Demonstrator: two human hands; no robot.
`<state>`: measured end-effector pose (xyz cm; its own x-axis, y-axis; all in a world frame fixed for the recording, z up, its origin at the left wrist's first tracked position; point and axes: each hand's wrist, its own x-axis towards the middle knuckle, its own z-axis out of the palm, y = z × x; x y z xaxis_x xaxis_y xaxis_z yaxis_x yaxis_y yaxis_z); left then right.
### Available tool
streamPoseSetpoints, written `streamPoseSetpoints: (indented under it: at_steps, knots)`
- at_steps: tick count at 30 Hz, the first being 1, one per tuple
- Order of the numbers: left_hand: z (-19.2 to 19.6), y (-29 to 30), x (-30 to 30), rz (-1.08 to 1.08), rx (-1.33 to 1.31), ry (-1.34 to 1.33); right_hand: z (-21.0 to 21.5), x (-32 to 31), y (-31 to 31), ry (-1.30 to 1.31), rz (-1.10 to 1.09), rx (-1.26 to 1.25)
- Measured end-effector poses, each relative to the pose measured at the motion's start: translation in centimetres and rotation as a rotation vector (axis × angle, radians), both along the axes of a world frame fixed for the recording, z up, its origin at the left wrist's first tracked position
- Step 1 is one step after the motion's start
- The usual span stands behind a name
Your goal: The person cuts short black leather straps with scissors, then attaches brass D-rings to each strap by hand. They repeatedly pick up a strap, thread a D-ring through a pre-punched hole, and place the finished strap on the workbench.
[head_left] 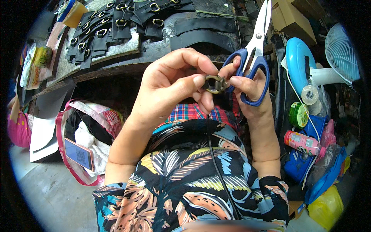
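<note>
Above my lap, my left hand (pixel 166 87) pinches a small brass buckle (pixel 215 83), its lower edge hidden by my fingers (pixel 199 80). My right hand (pixel 247 87) grips blue-handled scissors (pixel 253 50), blade tips cut off at the frame's top edge.

bright, even daylight | soft shadows | sharp centre | fisheye bending, black rim

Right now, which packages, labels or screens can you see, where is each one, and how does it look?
Phone: in the pink bag, lower left; lit screen, orange case.
Bottle: lying at right; pink, pale label.
Snack packet: upper left on the bench; yellow-green.
Cardboard boxes: top right; brown.
Tape rolls: right; one white, one green.
</note>
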<state>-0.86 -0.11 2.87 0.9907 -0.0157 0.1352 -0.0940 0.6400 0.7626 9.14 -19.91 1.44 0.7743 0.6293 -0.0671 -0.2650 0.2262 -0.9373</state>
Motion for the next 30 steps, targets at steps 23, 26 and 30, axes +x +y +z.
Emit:
streamPoseSetpoints:
  at_steps: [23,26,30]
  knots:
    - [-1.8,-1.1,0.8,0.101,0.555,0.117,1.9,0.8,0.6,-0.282,0.145,-0.199]
    - [-1.5,-0.7,0.8,0.190,0.732,0.108,1.8,1.0,0.6,-0.280,0.124,-0.201]
    - [-1.4,-0.4,0.6,0.214,0.877,0.066,1.7,1.1,0.1,-0.293,0.160,-0.241]
